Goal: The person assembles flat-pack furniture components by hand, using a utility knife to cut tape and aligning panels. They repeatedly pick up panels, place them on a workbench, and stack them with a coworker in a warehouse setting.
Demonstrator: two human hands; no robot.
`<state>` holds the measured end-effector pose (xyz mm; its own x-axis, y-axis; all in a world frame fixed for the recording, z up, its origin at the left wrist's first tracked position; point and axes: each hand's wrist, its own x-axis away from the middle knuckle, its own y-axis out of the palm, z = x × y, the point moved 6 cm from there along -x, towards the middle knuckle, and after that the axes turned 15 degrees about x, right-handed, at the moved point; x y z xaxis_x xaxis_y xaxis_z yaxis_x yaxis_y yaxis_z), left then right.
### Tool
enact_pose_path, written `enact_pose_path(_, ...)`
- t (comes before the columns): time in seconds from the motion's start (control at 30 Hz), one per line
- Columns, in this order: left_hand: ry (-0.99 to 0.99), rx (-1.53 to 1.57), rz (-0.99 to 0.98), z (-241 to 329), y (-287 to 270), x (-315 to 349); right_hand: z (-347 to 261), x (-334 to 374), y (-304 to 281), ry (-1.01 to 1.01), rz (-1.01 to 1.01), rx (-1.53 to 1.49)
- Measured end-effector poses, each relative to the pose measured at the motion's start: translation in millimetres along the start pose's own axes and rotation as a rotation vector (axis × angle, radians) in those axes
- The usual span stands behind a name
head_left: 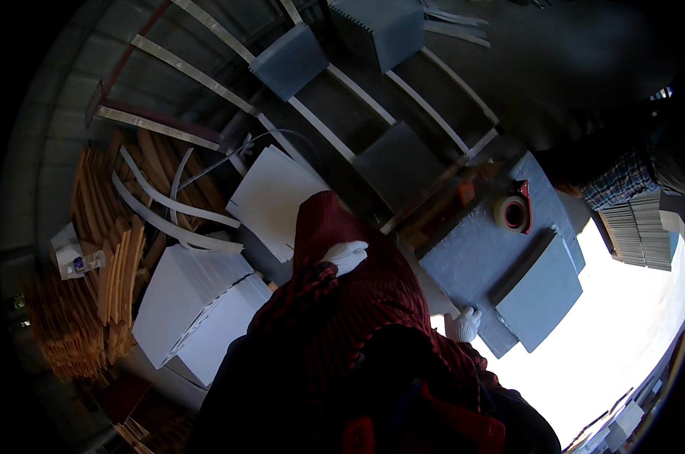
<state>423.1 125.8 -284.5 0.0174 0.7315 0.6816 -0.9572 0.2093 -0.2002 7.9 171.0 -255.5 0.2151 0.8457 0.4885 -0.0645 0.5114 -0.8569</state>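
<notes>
My left hand (346, 257), in a white glove, rests on the dark red checked cloth (323, 216) over my lap, its fingers curled together and nothing showing in them. At the near left edge of a grey-topped table (463, 261) is my right hand (468, 324), also white-gloved. Its fingers are bent in, and whatever they may grip is hidden. Close to that hand, a flat grey cardboard sheet (543, 291) lies on the table. Farther back on the same surface stands a red tape dispenser (514, 214) with a roll of tape.
White cardboard sheets (274, 197) and a large white carton (195, 303) are to my left, beside stacked wooden strips (85, 303). Ahead, a metal rack (342, 106) bears grey cardboard stacks (380, 34). At right, a person's plaid sleeve (619, 181) shows near bundled cardboard (638, 234).
</notes>
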Motion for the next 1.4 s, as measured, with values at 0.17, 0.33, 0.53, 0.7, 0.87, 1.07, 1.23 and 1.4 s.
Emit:
enact_pose_path(0.17, -0.048, 0.111, 0.087, -29.9, -54.9, -8.4, -23.5, -21.3, -31.3, -0.132, -0.439, 0.215)
enact_pose_path(0.33, -0.093, 0.414, 0.16, -69.7, -159.7, -68.1, -128.4, -57.7, -93.5, -0.533, -0.523, 0.037)
enact_pose_path(0.53, -0.025, 0.091, 0.615, -80.6, -348.6, -124.8, -368.1, -109.4, -168.6, -0.598, -0.278, -0.013)
enact_pose_path(0.7, 0.422, -0.145, 0.925, -67.5, -488.1, -195.3, -597.2, -184.9, -157.5, -0.891, -0.015, 0.071)
enact_pose_path(0.87, 0.335, -0.546, 0.832, -27.7, -593.1, -263.7, -781.7, -244.3, -184.3, -0.924, 0.276, 0.059)
enact_pose_path(1.07, 0.432, -0.787, 0.88, -1.8, -674.6, -328.0, -900.7, -265.8, -199.2, -1.042, 0.471, 0.056)
enact_pose_path(1.23, 0.352, -0.742, 0.755, -26.6, -692.0, -368.0, -987.6, -285.8, -216.3, -1.179, 0.631, 0.042)
enact_pose_path(1.4, 0.469, -0.74, 0.808, -7.4, -684.5, -355.3, -1043.3, -325.1, -219.1, -1.239, 0.752, 0.015)
